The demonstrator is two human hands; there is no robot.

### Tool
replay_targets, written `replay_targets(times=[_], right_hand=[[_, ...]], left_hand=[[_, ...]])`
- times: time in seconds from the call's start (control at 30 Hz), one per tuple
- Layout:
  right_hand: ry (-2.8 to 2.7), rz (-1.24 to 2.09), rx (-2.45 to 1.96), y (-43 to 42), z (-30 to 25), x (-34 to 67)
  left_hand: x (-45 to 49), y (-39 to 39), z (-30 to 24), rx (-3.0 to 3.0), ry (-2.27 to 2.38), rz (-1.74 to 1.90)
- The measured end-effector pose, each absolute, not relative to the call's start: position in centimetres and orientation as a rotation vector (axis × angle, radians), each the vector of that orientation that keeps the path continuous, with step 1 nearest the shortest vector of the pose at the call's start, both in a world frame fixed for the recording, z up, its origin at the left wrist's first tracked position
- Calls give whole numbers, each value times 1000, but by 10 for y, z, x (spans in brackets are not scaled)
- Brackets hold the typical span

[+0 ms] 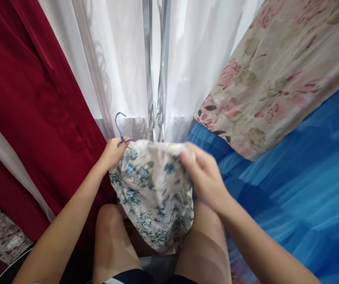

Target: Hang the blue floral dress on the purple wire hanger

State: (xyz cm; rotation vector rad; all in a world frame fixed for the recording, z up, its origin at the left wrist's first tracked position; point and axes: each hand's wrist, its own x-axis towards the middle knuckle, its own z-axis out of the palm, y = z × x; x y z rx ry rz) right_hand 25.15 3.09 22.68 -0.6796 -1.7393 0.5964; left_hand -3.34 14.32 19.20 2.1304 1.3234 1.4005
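Between my hands hangs a white floral garment [157, 189] with blue and yellow-green print; its exact kind does not show. A thin purple clothes hanger [119, 128] has its hook sticking up on the left. My left hand [114, 152] is closed around the hanger just below the hook, beside the garment's top left corner. My right hand [203, 169] pinches the garment's top right edge, thumb in front, slightly blurred. Most of the hanger is hidden by the cloth, which droops over and between my bare knees.
Red cloth [45, 98] hangs on the left, and sheer white curtains [199, 59] with grey ribbons [157, 79] hang ahead. To the right are a beige cloth with pink flowers [264, 86] and bright blue fabric [299, 189]. A floral cloth [4, 232] lies at the lower left.
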Motion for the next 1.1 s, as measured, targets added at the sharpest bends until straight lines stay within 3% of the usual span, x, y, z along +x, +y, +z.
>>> replay_targets(times=[0.13,0.33,0.5,0.87,1.1], right_hand=[[-2389,745,-261,-5,215,248],[-2343,337,-744,34,176,260],[-2294,105,-819,51,149,251],[-2192,139,-934,50,114,273],[-1956,130,-1237,34,108,306]], left_hand=[[-36,135,159,1719,1142,1702],[11,100,166,1564,598,1599],[58,69,191,1410,294,1368],[76,61,198,1418,285,1373],[79,87,199,1401,626,1189]])
